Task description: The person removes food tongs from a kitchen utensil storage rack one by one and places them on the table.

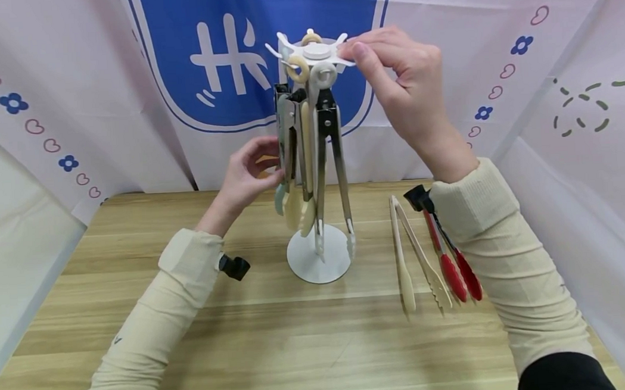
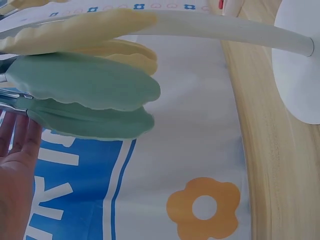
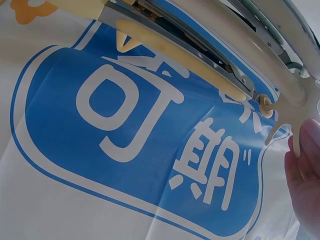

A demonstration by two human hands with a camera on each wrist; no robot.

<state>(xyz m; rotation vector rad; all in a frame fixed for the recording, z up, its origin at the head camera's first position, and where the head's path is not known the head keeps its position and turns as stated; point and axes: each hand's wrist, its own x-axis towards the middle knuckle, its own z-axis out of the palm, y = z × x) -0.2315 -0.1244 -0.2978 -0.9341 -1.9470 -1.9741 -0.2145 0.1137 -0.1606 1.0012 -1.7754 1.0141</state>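
A white rotating utensil rack (image 1: 326, 266) stands upright on its round base, with several tongs hanging from its hooks. My right hand (image 1: 404, 73) pinches one hook arm (image 3: 296, 132) at the top. At the rack's left side, my left hand (image 1: 252, 169) touches the hanging green-tipped tongs (image 2: 85, 82); its fingers (image 2: 32, 135) reach up to their metal part. Beside these hang cream-tipped tongs (image 2: 95, 32). Metal tongs with pale tips (image 1: 339, 163) hang at the front by a grey ring (image 1: 323, 75).
Cream tongs (image 1: 406, 284) lie spread on the wooden table (image 1: 279, 352), right of the rack. Next to them are red-tipped tongs (image 1: 452, 279), partly covered by the right wrist's black camera (image 1: 419, 198). A printed cloth (image 1: 171, 162) hangs behind.
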